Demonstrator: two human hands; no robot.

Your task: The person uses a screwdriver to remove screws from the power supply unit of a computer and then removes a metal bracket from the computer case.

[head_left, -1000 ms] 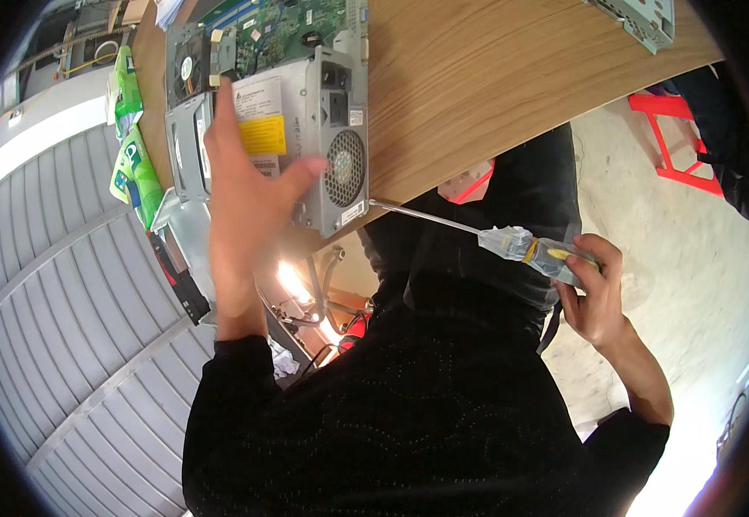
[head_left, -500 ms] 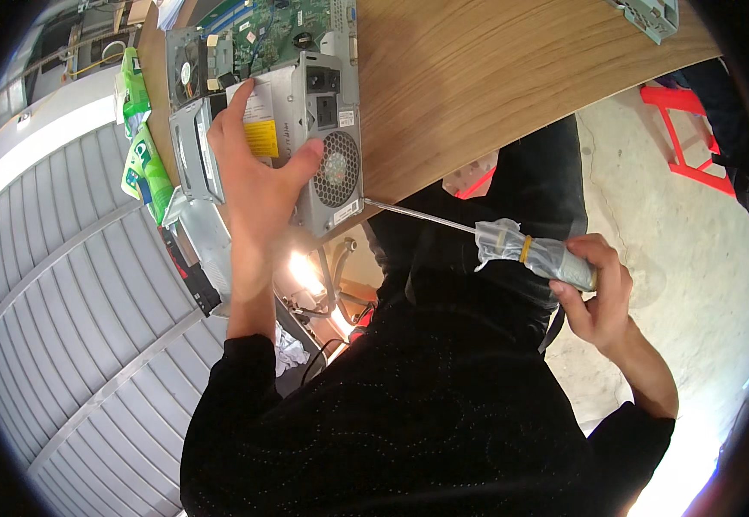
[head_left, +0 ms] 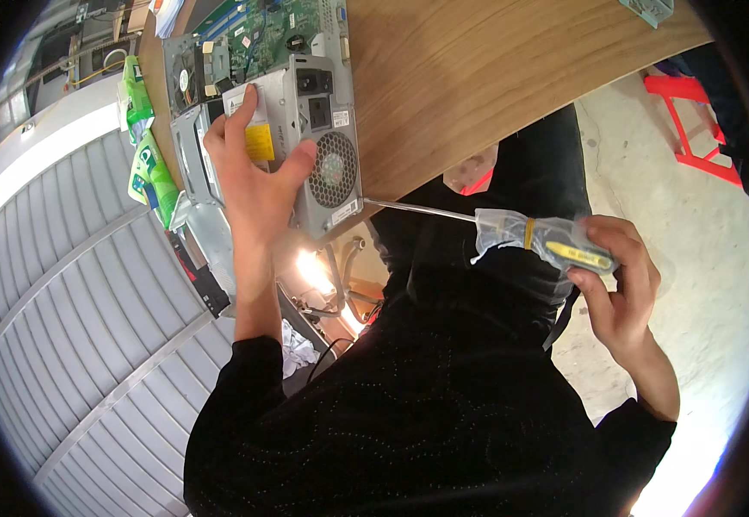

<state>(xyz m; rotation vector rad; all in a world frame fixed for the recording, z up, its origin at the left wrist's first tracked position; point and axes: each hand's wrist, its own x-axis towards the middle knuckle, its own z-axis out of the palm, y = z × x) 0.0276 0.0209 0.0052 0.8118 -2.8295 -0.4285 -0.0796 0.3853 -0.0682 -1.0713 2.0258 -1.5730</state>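
Observation:
My left hand (head_left: 258, 177) lies spread over the metal power supply (head_left: 291, 121) of an opened desktop computer, its index finger stretched across the label and its thumb by the honeycomb fan grille (head_left: 333, 171). The other fingers bend toward the drive bay and are partly hidden. In my right hand (head_left: 624, 289) is a screwdriver (head_left: 577, 252), gripped at the end of its dark and yellow handle. Clear plastic and a yellow rubber band wrap that handle. The long shaft points left, and its tip meets the near corner of the computer's back panel.
The computer, with its green circuit board (head_left: 267, 34) exposed, sits at the left side of a wooden table (head_left: 478, 86). Green packets (head_left: 150, 172) lie along the table's left edge. A metal part (head_left: 647, 9) rests at the far right. A red stool (head_left: 693, 129) stands on the floor.
The screwdriver handle has turned, so its yellow stripe now shows, and my right hand has shifted slightly right and up. My left hand stays on the power supply.

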